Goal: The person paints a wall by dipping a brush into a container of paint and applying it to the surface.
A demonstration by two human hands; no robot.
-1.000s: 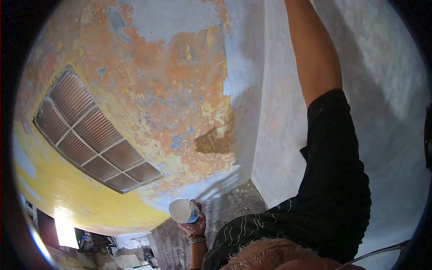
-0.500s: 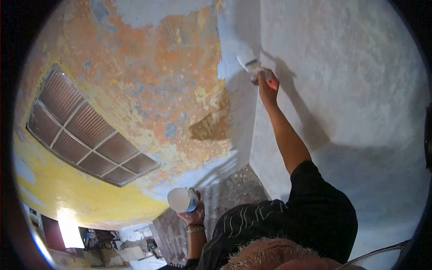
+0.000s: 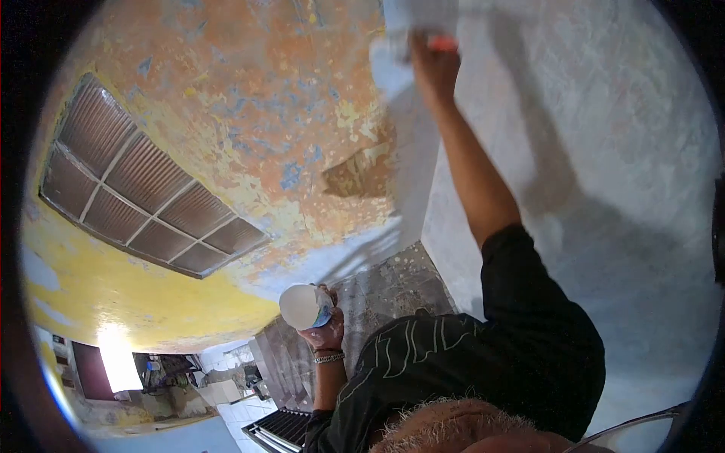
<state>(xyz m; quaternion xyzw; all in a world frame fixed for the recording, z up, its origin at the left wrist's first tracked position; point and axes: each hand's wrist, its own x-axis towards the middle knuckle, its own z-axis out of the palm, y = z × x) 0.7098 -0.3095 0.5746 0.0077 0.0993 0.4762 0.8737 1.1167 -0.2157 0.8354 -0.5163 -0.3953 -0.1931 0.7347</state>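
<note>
High in the corner, my right hand (image 3: 436, 68) is closed around a putty knife (image 3: 444, 43). The knife's red handle end shows, while its blade side is smeared by motion against the white-coated strip of wall. My left hand (image 3: 327, 331) grips a round plastic tub (image 3: 300, 306) with a blue label, held low in front of my body. Its pale opening faces up towards the camera. White smears mark the left fingers, and a bracelet (image 3: 329, 357) circles that wrist.
The left wall (image 3: 264, 98) is patchy orange, yellow and blue, with a paned window (image 3: 143, 189). A greyish-white wall (image 3: 604, 98) meets it at the corner. Below lies a spattered grey floor (image 3: 393, 291). A dark metal grille (image 3: 279, 430) and a bright light (image 3: 118, 359) are at lower left.
My right hand has moved up and slightly left with the putty knife, onto the left wall's white strip. The view has shifted; my left hand still holds the tub.
</note>
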